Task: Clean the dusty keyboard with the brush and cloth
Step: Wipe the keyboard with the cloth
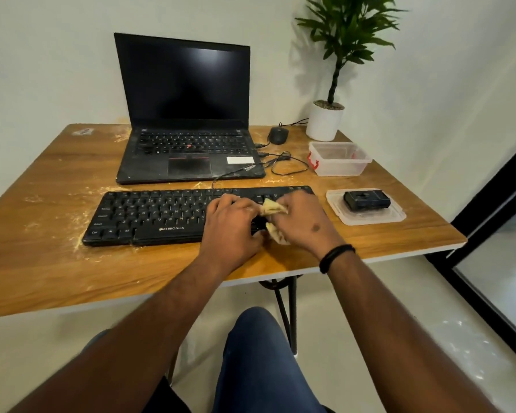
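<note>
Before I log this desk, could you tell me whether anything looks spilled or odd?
Yes: pale dust or powder is scattered over the wooden table, mostly left of the keyboard and beside the laptop.
</note>
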Tool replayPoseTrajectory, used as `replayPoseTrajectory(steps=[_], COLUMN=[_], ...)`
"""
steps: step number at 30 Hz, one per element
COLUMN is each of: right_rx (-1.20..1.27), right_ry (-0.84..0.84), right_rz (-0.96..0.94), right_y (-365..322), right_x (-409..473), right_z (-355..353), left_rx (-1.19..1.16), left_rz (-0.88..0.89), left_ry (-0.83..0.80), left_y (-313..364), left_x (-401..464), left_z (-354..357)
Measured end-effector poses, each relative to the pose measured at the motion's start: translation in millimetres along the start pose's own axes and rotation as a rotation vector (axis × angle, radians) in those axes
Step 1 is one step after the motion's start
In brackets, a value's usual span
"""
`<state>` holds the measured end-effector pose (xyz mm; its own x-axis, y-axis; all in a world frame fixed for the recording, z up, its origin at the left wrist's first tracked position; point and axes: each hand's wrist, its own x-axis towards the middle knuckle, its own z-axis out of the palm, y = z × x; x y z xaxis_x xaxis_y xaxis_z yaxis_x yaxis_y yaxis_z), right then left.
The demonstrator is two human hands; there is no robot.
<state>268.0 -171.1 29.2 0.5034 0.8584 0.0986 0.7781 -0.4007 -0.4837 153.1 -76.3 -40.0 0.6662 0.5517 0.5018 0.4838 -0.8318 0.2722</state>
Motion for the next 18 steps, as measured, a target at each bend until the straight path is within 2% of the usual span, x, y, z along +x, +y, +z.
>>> replayPoseTrajectory(steps=[3,6,10,14,18], right_rx=[-0.012,-0.174,-0.091,-0.056,-0.151], right_ry=[0.124,0.079,-0.069,0.108,0.064], right_rz=[-0.006,-0.062,-0.058,-0.044,-0.098], right_y=[-5.6,-12.0,-7.2,-7.2,-12.4], right_x=[8.4,1.2,0.8,8.5,-4.4], right_z=[9.1,27.9,9.5,6.7,26.7], left_rx=[-0.005,-0.003,-0.025,-0.016,-0.049], left_rz=[-0.011,-0.021,-0.003,-0.002,-0.011], left_ry=[0.012,0.035,0.008,0.023,0.04], left_y=[-0.5,-2.2,-3.0,-2.1,-3.2], left_x=[0.4,-0.8,-0.5,0.3,0.0], left_z=[1.1,2.6,2.5,2.4,3.3])
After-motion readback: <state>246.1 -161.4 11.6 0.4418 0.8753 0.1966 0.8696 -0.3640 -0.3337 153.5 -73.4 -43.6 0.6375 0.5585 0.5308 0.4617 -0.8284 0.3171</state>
